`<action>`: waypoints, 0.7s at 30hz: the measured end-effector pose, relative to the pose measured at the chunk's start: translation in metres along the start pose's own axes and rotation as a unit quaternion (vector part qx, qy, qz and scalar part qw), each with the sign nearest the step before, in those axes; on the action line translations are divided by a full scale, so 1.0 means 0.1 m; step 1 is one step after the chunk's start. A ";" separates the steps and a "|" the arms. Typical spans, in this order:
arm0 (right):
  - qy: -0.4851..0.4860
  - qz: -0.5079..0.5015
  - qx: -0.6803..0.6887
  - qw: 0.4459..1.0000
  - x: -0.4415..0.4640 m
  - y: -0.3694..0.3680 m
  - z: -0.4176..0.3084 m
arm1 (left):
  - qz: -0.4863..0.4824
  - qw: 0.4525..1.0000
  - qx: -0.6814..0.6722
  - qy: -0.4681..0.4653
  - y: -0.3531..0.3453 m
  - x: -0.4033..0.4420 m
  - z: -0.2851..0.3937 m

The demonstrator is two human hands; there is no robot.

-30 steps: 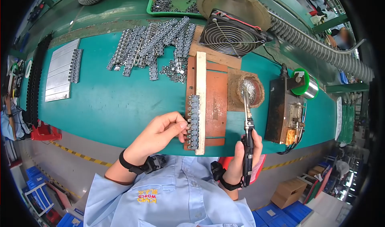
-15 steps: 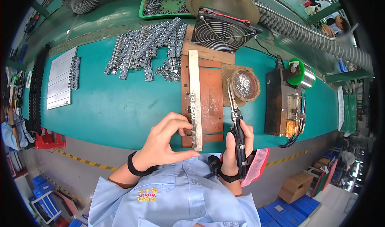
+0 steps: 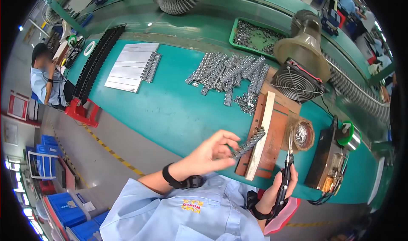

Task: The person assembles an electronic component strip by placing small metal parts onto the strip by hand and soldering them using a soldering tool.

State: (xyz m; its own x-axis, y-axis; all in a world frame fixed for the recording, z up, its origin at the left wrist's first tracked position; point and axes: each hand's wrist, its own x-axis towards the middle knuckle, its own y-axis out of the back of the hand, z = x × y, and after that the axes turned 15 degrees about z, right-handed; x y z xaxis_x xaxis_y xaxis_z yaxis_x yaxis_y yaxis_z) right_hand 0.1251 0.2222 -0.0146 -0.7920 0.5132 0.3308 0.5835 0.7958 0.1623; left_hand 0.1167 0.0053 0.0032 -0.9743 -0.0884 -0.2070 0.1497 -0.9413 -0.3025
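My left hand [image 3: 212, 153] pinches one end of a dark strip of small metal parts [image 3: 250, 142]. The strip slants up and right, its far end over or against a pale wooden bar [image 3: 260, 139]; whether it touches, I cannot tell. The bar lies along a reddish-brown board [image 3: 277, 144]. My right hand [image 3: 278, 191] is wrapped around a soldering iron [image 3: 287, 166], whose tip points up beside a round pot of silvery bits [image 3: 302, 134]. Similar strips [image 3: 231, 73] lie piled at the back, with loose small parts [image 3: 246, 102] close by.
Behind the board stand a fan [image 3: 297, 84] and a funnel-shaped hood [image 3: 299, 51]. A green tray of small parts [image 3: 255, 37] is at the back. Solder spool [image 3: 349, 135] and soldering unit [image 3: 325, 160] sit right. Flat metal bars [image 3: 129, 68] lie left; another person [image 3: 46, 81] sits beyond.
My left hand has lifted the strip off the wooden bar's left side and moved left with it. The view has swung left. My right hand still holds the soldering iron.
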 end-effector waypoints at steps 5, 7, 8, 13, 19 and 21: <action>-0.004 -0.017 -0.004 1.000 0.01 0.03 0.01 | 0.109 0.971 -0.212 0.018 0.68 0.10 0.24; 0.006 -0.019 0.000 1.000 0.02 0.03 0.03 | 0.188 0.961 -0.198 -0.033 1.05 0.18 0.37; 0.017 -0.022 0.002 1.000 0.02 0.03 0.04 | 0.228 0.959 -0.161 -0.058 1.22 0.24 0.43; 0.038 -0.042 0.019 0.998 0.05 0.05 0.06 | 0.413 0.872 0.153 -0.213 1.59 0.54 0.56; 0.041 -0.039 0.011 0.998 0.06 0.07 0.06 | 0.300 0.881 0.321 -0.176 1.25 0.62 0.65; 0.052 -0.045 0.012 0.998 0.07 0.07 0.07 | 0.237 0.896 0.342 -0.157 1.10 0.73 0.68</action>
State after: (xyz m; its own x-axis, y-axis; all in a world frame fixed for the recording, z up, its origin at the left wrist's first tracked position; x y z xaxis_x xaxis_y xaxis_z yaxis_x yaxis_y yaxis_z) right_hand 0.1221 0.2338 -0.0180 -0.8173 0.4044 0.4105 0.5057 0.8449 0.1744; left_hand 0.0506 -0.1270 0.0176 -0.8438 -0.5174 0.1426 0.5258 -0.7437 0.4127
